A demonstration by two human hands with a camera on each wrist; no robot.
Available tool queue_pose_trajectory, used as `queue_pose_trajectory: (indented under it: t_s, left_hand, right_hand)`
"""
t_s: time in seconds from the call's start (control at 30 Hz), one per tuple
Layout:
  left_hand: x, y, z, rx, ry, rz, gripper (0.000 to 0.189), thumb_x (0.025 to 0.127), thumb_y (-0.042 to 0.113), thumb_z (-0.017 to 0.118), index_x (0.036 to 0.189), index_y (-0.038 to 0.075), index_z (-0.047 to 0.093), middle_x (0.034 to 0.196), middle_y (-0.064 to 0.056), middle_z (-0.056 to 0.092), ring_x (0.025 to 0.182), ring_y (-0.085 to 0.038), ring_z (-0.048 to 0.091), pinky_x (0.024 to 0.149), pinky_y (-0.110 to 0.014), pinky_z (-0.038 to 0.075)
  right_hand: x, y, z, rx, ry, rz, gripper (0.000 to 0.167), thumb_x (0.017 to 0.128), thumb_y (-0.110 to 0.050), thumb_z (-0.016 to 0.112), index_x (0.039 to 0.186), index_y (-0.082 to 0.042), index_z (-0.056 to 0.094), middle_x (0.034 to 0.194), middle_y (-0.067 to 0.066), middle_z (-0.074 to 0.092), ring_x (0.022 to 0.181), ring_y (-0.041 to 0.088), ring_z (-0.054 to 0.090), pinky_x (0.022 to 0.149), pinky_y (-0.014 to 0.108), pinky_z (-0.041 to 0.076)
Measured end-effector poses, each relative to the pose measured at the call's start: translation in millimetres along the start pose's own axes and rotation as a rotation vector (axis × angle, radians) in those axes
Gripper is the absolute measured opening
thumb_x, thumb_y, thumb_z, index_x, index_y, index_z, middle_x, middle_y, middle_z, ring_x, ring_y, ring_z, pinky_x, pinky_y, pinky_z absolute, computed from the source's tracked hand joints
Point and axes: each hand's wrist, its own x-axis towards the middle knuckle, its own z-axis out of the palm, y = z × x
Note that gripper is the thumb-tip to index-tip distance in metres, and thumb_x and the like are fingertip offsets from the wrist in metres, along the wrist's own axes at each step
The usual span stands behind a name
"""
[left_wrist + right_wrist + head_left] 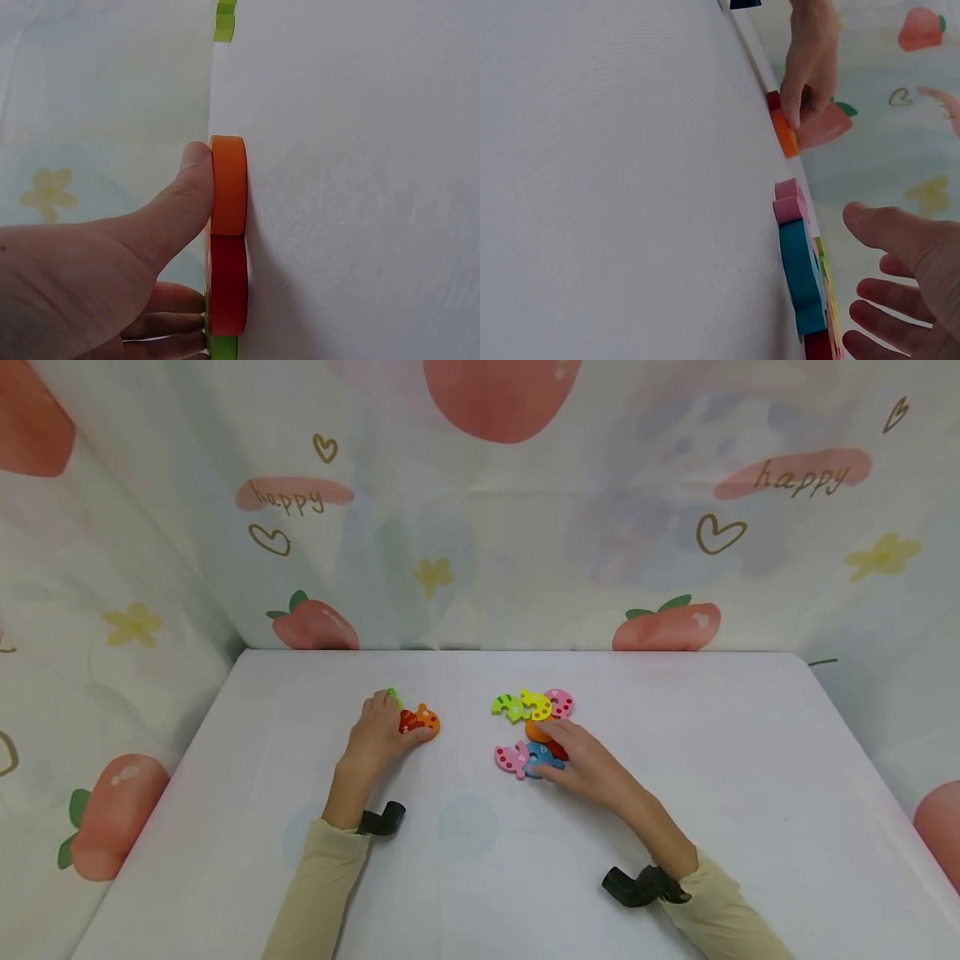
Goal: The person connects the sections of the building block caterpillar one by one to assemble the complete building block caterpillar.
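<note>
On the left side of the table, my left hand (pixel 372 733) lies over a short row of joined puzzle pieces. Its thumb touches the top of the orange dotted piece (pixel 229 186); its other fingers reach across the red piece (pixel 229 285) to a green piece (pixel 223 347), mostly hidden. My right hand (pixel 592 762) is spread above a second cluster, fingers apart, gripping nothing. Under or beside it are a blue piece (pixel 801 274), a pink piece (pixel 512 760), an orange piece (pixel 534 731) and a partly covered red piece (pixel 818 346).
Behind the right hand's cluster, a green striped piece (pixel 510 707), a yellow piece (pixel 537 702) and a pink dotted piece (pixel 561 702) form a row. The white table (pixel 465 877) meets a printed curtain (pixel 480 543) at its back edge. Each wrist wears a black camera mount (pixel 382 819).
</note>
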Motion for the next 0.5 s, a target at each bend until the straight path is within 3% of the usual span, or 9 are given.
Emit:
queue_pose_trajectory:
  t_s: [0.3, 0.5]
  left_hand:
    - [-1.1, -1.4, -3.3, -0.029, -0.007, 0.018, 0.082, 0.084, 0.046, 0.073, 0.133, -0.012, 0.042, 0.146, -0.024, 0.038, 0.128, -0.035, 0.041, 0.104, -0.048, 0.046]
    - [0.2, -3.1, -1.4, -0.034, -0.02, 0.016, 0.083, 0.084, 0.046, 0.072, 0.135, -0.011, 0.04, 0.147, -0.023, 0.037, 0.13, -0.034, 0.04, 0.106, -0.048, 0.045]
  right_hand:
    - [6.5, -6, 6, 0.001, -0.015, -0.03, 0.065, 0.083, -0.026, 0.077, 0.138, -0.005, 0.05, 0.137, 0.015, 0.053, 0.129, 0.033, 0.048, 0.101, 0.049, 0.049]
    - [11.7, -14, 15, -0.07, -0.045, -0.056, 0.06, 0.083, -0.031, 0.077, 0.134, -0.008, 0.057, 0.138, 0.013, 0.053, 0.131, 0.031, 0.047, 0.102, 0.049, 0.049]
